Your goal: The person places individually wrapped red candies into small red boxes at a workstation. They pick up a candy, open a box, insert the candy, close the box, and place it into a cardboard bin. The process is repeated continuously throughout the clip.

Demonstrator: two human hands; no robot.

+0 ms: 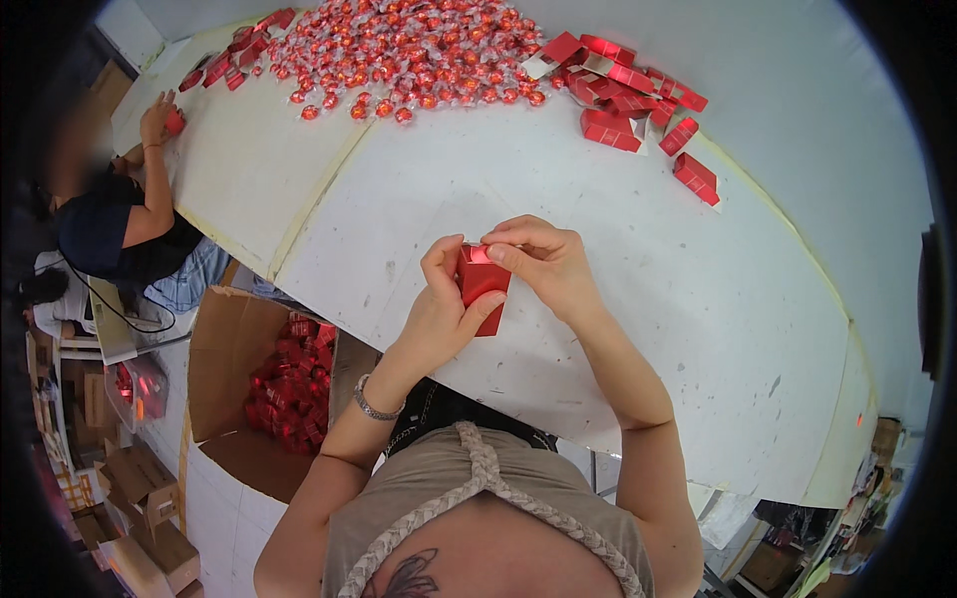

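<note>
Left hand (436,307) grips a red box (482,301) while right-hand fingers work at its top

The box is held upright or nearly so above the near part of the white table (638,319), in front of the person's chest. The left thumb lies across its face and the left fingers wrap its side, closed firmly around it. The right hand (546,261) has its thumb and forefinger bent together over the top edge; those fingers cover much of the opening, so it is hard to say whether they pinch a flap or something shiny inside.

Well beyond the hands, a heap of red-wrapped sweets (409,55) spreads across the far side. To its right lies a jumble of red cartons (623,92), with one stray carton (696,179) just beside it, nearer the person. More red packs (231,58) lie left of the heap.

Down on the left, beside the table, stands an open brown bin (221,384) part-filled with red packets (291,384); the left arm comes close to its near right corner. Past it, a co-worker (120,224) sits at the table's left edge, one hand at a small red item (174,122).
</note>
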